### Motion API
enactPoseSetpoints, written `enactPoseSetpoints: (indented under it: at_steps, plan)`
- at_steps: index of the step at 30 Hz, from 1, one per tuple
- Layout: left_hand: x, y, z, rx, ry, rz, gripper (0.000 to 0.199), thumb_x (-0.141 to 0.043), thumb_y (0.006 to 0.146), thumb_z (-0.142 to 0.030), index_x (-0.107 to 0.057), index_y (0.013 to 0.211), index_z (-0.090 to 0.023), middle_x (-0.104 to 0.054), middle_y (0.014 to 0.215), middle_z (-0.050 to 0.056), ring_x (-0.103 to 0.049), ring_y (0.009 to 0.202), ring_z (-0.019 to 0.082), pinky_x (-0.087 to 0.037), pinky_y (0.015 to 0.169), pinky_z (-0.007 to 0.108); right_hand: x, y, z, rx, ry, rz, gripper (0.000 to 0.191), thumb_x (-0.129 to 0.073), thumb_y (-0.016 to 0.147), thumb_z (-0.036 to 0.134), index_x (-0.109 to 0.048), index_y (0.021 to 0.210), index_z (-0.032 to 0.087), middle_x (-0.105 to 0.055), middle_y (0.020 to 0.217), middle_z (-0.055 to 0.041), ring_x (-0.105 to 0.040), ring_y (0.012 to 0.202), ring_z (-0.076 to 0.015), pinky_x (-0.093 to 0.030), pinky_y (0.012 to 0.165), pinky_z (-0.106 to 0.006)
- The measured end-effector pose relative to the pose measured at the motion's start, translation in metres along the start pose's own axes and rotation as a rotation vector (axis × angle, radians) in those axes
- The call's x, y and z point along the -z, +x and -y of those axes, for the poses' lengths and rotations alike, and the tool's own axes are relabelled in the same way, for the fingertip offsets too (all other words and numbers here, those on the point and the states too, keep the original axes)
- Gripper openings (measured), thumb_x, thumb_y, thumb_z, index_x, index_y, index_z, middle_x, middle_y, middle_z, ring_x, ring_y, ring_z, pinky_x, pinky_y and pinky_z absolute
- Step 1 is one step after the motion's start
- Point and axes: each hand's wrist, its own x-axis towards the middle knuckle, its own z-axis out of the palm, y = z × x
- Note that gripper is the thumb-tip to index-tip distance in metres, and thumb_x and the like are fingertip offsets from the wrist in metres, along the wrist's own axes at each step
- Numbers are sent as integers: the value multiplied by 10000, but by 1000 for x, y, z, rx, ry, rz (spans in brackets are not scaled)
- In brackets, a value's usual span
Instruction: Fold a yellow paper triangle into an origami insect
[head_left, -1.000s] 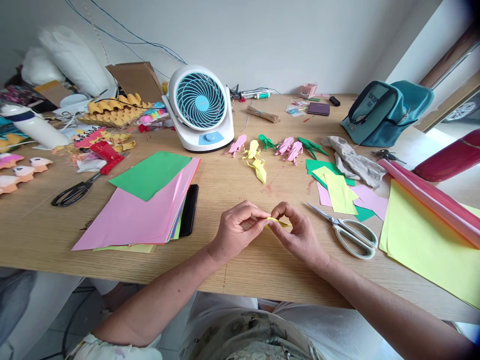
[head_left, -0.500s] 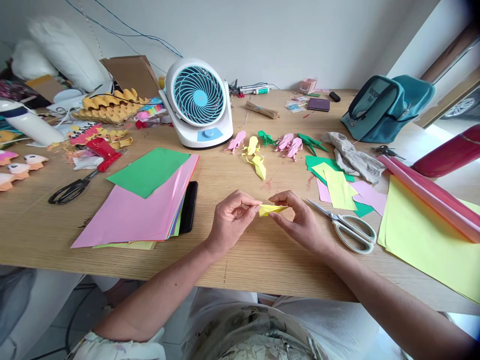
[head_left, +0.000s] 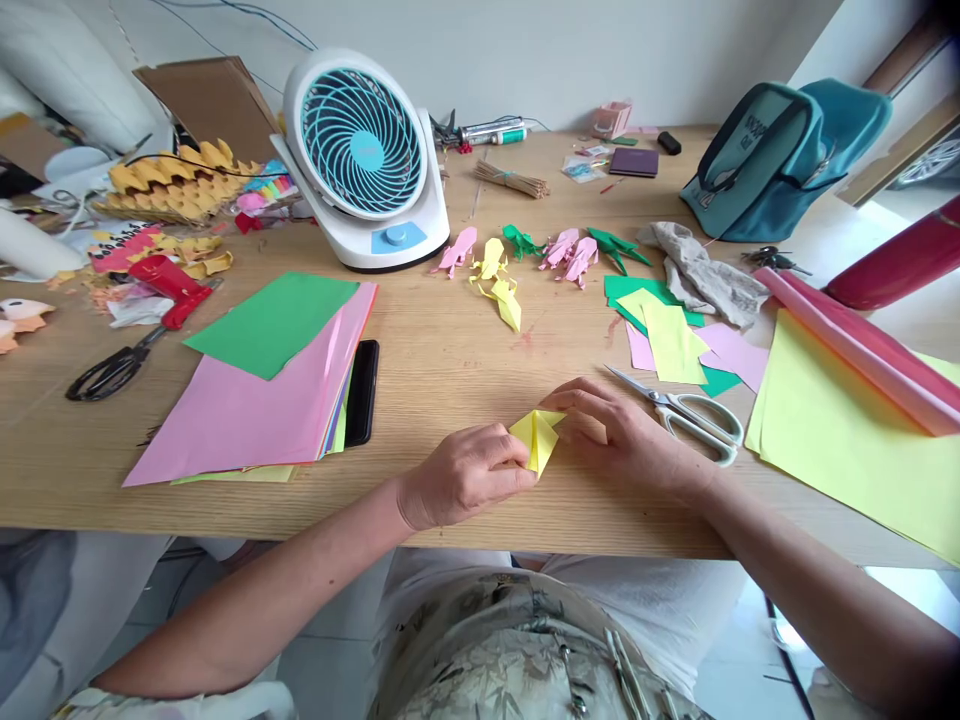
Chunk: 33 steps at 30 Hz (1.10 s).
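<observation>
A folded piece of yellow paper stands between my hands near the table's front edge, with creased, pointed flaps. My left hand pinches its left lower side between thumb and curled fingers. From the right, my right hand has its fingertips closed at the paper's upper right point; its thumb is partly hidden. Scissors with pale handles lie just right of that hand. Beyond the hands sit folded paper figures: a yellow one, a pink one and a green one among several.
A paper stack and a black phone lie to the left. Behind stands a white fan. Paper pieces, a grey cloth, yellow sheets, a red bottle and a teal bag occupy the right side.
The yellow paper has turned from a narrow strip held up to a wider, flap-sided shape lower down. My left hand has rolled over it, knuckles up. The view has shifted slightly.
</observation>
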Motion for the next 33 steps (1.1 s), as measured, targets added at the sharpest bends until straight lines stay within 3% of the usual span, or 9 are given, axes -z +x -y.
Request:
enactPoseSetpoints:
  at_steps: [7,13,17,24,30,33]
  plan:
    - [-7,-7,-5,-145,132,119,127,-577,936,-106,-666,878,-176,-728,890,38,-649,876,165,-514,777,315,-14,24,-7,-6,2,19,215,-546,902,95,-693,1027,190,-654,969,-69,-632,820,-164,-516,734,-303]
    - [-10,-7,-8,-123,60,126,143,-590,920,-101,-660,850,-204,-715,889,37,-651,882,158,-534,790,314,-23,35,-12,-120,-10,-16,98,-593,888,144,-681,854,172,-601,809,-27,-536,638,-111,-432,582,-237]
    - [-9,-7,-10,-145,108,123,146,-590,918,-102,-666,827,-187,-705,844,36,-648,858,166,-525,747,319,-26,35,-15,-129,-20,-6,70,-607,881,144,-657,847,179,-579,805,-18,-522,633,-110,-417,573,-236]
    - [-8,-5,-12,-156,141,127,134,-598,922,-124,-676,826,-175,-687,805,41,-649,840,173,-469,656,322,-28,31,-15,52,-56,15,155,-506,955,157,-650,910,195,-594,887,-65,-579,768,-164,-477,665,-282]
    - [-8,-5,-14,-128,111,152,110,-612,910,-127,-678,826,-155,-679,799,39,-644,823,179,-459,634,329,-28,29,-14,75,-101,53,182,-487,978,162,-665,947,185,-615,919,-89,-598,790,-176,-510,689,-300]
    - [-7,-5,-14,-112,108,141,122,-608,908,-116,-667,812,-163,-673,789,34,-635,815,177,-447,619,328,-28,26,-15,160,-187,66,221,-465,988,161,-683,964,186,-635,936,-100,-607,805,-189,-511,703,-322]
